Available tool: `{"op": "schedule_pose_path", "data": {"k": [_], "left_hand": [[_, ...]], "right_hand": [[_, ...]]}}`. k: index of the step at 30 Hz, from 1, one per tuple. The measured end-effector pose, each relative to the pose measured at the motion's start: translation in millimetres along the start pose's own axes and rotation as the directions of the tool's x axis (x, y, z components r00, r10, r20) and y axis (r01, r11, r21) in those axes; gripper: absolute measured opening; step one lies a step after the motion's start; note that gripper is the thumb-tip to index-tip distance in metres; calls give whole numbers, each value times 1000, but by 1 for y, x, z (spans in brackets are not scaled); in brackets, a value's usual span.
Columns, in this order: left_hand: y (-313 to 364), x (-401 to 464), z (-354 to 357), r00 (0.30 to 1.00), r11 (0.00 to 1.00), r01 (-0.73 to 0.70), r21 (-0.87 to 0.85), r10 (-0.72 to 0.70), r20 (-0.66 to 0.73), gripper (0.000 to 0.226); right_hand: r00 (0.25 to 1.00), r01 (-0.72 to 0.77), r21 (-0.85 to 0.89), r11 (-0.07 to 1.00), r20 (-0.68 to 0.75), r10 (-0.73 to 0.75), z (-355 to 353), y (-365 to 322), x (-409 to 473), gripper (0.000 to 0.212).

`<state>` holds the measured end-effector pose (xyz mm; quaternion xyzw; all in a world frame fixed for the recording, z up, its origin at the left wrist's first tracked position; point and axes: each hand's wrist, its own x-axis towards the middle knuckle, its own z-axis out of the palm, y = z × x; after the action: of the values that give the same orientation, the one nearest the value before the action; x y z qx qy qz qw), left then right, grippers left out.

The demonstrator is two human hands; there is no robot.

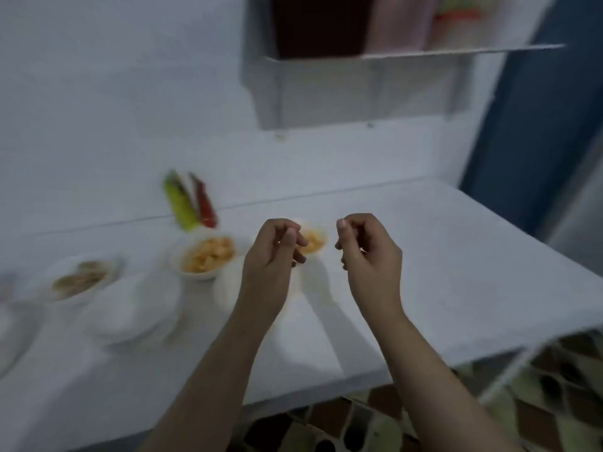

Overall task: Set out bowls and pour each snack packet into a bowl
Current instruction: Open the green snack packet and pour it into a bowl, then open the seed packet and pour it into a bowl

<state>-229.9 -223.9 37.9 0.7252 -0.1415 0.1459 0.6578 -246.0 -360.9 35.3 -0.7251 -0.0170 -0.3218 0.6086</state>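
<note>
A white bench [440, 256] stands against a pale wall, its near edge over a patterned floor [554, 402]. On it stand white bowls: one with brownish snack [80, 280] at the left, one with orange snack [207, 257] near the middle, another with orange snack [315, 241] just right of it, and a blurred bowl [130, 308] nearer the front. A green packet [181, 202] and a red packet [204, 202] lie side by side by the wall.

White bowls [199, 275] hold orange snacks [208, 254]; green packet [181, 202]; red packet [205, 203]; diamond-patterned floor [554, 402].
</note>
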Motion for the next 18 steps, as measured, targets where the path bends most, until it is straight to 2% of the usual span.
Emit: {"op": "schedule_pose_path", "data": {"k": [5,8,15,18], "left_hand": [[-25,42,-127,975,992,68,109,-42,-220,10],[-47,76,-189,954,975,103,195,-41,-298,20],[-121,181,-271,941,901,262,344,-160,-298,7],[-150,239,-279,939,847,318,427,-217,-268,15]], "right_hand": [[982,44,53,998,180,-52,141,-2,17,16],[965,103,24,994,239,-105,214,2,34,21],[953,205,-214,955,265,-145,332,38,87,29],[952,233,-317,920,266,-149,361,54,107,29]]}}
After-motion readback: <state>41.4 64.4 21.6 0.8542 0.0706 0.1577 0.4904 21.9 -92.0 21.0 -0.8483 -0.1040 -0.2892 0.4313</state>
